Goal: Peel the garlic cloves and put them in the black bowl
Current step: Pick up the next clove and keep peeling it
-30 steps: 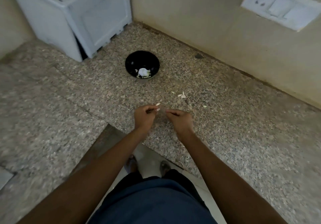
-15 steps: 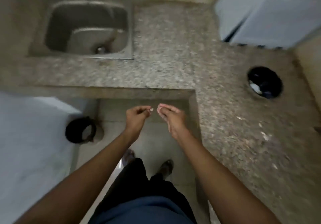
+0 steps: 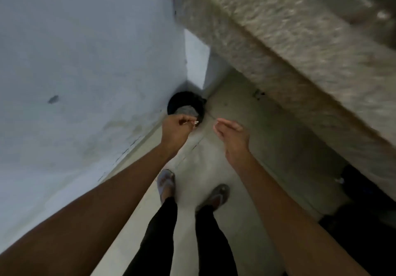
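1. Black trouser legs (image 3: pixel 162 233) and two sandalled feet (image 3: pixel 166 184) stand on the pale floor (image 3: pixel 235 222), nearest the camera. No garlic lies here.
2. Left hand (image 3: pixel 176 130): fingers curled, pinching small pale scraps (image 3: pixel 195 122) at the fingertips. Judged by size and colour, the scraps are garlic skin; blur prevents confirming whether a clove is also held.
3. Right hand (image 3: pixel 232 134): fingers relaxed and spread, gripping nothing visible. The two hands are held apart.
4. Dark round bin (image 3: pixel 185 103): it stands on the floor in the corner, against the pale wall (image 3: pixel 85 61), directly beyond the left hand. The left hand is positioned over or just before its mouth.
5. Speckled stone table (image 3: pixel 289 50): only its blurred edge shows at upper right. The black bowl and any remaining cloves are out of view.
6. Task status (judgement):
   - Current step: disposal of peel waste into the bin.
   - Done: at least one clove appears to have been stripped, given the skin in hand.
   - Left: cannot be counted from this view; the bowl contents and unpeeled stock are hidden.
   - Next requirement: release the scraps, then return to the table.
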